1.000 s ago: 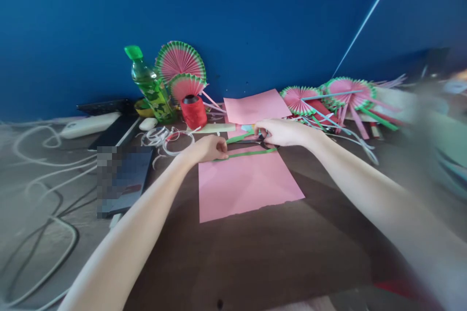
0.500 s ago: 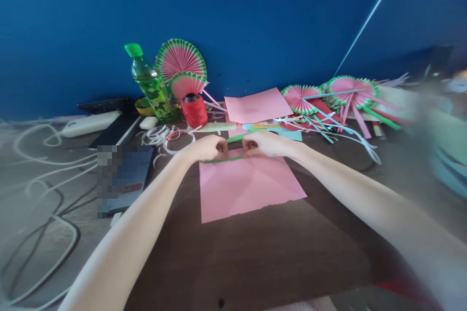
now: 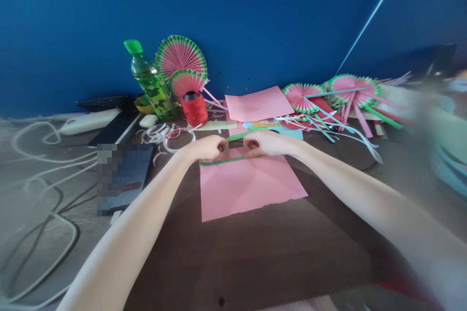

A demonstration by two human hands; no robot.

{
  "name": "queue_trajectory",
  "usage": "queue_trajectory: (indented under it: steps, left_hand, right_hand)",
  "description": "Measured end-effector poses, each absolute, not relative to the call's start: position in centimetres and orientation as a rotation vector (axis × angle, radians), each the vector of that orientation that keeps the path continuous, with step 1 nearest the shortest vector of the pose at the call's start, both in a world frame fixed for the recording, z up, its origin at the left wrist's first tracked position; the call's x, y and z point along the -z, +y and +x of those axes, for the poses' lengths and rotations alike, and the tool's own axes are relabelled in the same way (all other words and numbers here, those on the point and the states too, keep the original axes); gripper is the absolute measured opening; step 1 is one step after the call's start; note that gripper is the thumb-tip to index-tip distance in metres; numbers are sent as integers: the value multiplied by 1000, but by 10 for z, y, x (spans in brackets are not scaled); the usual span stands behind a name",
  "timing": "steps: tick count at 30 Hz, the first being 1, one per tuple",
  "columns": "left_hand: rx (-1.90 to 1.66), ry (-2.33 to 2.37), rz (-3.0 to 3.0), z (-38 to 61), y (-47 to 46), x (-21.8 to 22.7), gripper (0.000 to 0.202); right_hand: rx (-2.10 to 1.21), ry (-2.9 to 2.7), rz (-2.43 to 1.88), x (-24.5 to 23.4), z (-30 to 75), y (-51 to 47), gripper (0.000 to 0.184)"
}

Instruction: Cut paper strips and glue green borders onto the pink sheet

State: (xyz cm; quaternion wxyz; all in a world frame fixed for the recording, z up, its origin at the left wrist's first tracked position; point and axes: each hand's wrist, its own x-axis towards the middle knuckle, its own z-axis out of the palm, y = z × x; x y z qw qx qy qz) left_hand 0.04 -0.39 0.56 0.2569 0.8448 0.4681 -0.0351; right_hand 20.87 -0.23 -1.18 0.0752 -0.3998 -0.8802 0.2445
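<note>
A pink sheet of paper [image 3: 248,185] lies on the dark table, with a narrow green strip [image 3: 222,161] along its far edge. My left hand [image 3: 212,147] has its fingers curled and pinched together at that edge, left of the middle. Close beside it, my right hand [image 3: 263,145] is pinched in the same way at the far edge, right of the middle. The fingertips of both hands are partly hidden behind the curled fingers. Just beyond them lies a loose green paper strip [image 3: 239,135].
Behind stand a green bottle [image 3: 153,85], a pleated pink fan [image 3: 181,58] and a red spool [image 3: 195,109]. Another pink sheet [image 3: 258,103] leans near more fans [image 3: 303,97] and paper strips at right. A phone [image 3: 133,175] and white cables [image 3: 44,155] occupy the left.
More of the green strip now shows along the far edge between my hands. Both hands have stayed almost in place, still pinching the edge.
</note>
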Motion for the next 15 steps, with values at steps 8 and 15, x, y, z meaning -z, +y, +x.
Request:
queue_trajectory:
  steps: [8,15]
  left_hand:
    - [86,1264,2275,-1,-2,-3,15]
    - [127,1274,2279,0,-4,-8,17]
  right_hand:
    - [-727,-2647,-1184,11,208,-3,21]
    - [-752,-2644,-1162,11,208,-2,23]
